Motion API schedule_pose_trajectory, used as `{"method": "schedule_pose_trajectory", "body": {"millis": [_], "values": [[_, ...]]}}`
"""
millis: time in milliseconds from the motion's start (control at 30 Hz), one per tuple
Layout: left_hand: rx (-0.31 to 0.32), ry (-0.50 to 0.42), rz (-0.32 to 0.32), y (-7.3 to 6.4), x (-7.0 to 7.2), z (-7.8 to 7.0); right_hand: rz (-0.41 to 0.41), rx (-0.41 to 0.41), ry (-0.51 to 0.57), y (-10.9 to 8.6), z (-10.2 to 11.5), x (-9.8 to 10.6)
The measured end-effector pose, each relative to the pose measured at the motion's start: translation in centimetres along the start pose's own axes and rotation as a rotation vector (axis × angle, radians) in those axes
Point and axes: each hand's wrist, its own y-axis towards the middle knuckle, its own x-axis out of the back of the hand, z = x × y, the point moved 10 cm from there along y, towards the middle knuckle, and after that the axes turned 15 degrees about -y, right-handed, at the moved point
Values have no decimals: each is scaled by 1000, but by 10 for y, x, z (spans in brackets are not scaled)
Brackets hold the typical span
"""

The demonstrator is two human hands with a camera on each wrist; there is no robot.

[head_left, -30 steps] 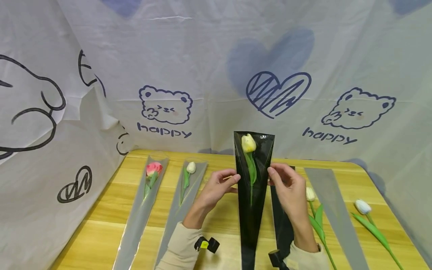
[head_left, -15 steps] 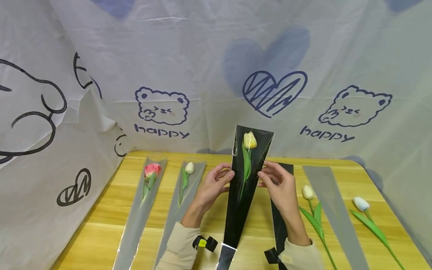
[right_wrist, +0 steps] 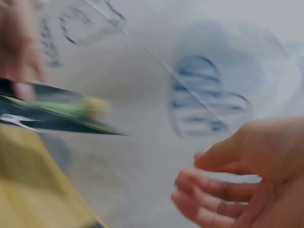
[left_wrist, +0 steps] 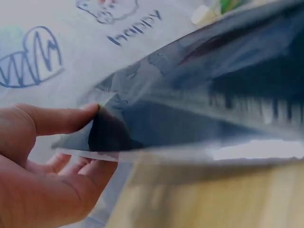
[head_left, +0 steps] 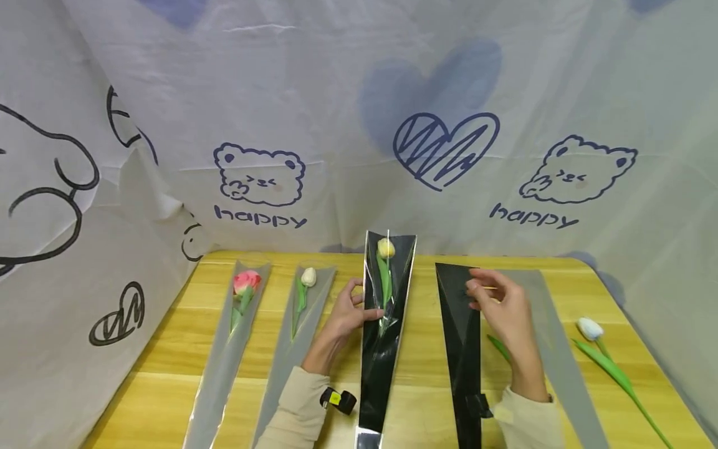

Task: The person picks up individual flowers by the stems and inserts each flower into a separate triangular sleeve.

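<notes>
My left hand (head_left: 343, 318) pinches the left edge of a black flower sleeve (head_left: 377, 374), thumb across its front. Inside the sleeve, a yellow tulip (head_left: 386, 248) shows near the wide top end. The left wrist view has the thumb and fingers on either side of the black sleeve (left_wrist: 180, 126). My right hand (head_left: 507, 312) is off that sleeve, fingers loosely bent with nothing between them. In the head view its fingertips overlap the top of a second black sleeve (head_left: 462, 337) on the table. The right wrist view also shows that hand (right_wrist: 242, 175) bare.
On the left of the wooden table (head_left: 151, 386) lie a grey sleeve with a pink flower (head_left: 247, 284) and another with a white tulip (head_left: 308, 277). To the right are a grey sleeve (head_left: 578, 386), a loose white tulip (head_left: 590, 328) and a green leaf (head_left: 498, 347) partly behind my right hand.
My right hand has let go of the sleeve holding the yellow tulip and moved right. My left hand keeps that sleeve, now lower and further left.
</notes>
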Motion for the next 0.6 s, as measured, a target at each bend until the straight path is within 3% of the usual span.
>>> {"method": "schedule_pose_trajectory", "body": {"millis": [133,300,500,600], "values": [[-45,143,-81,4,18,8,17,-78,-199,-4,-29,34],[-111,461,-181,2,30,3,169,-126,-378,-13,-65,48],[-170,715,-222,-4,27,-23,370,-171,-600,-23,-100,47],[-224,784,-175,-8,9,-37,494,-182,-640,-35,-115,39]]}}
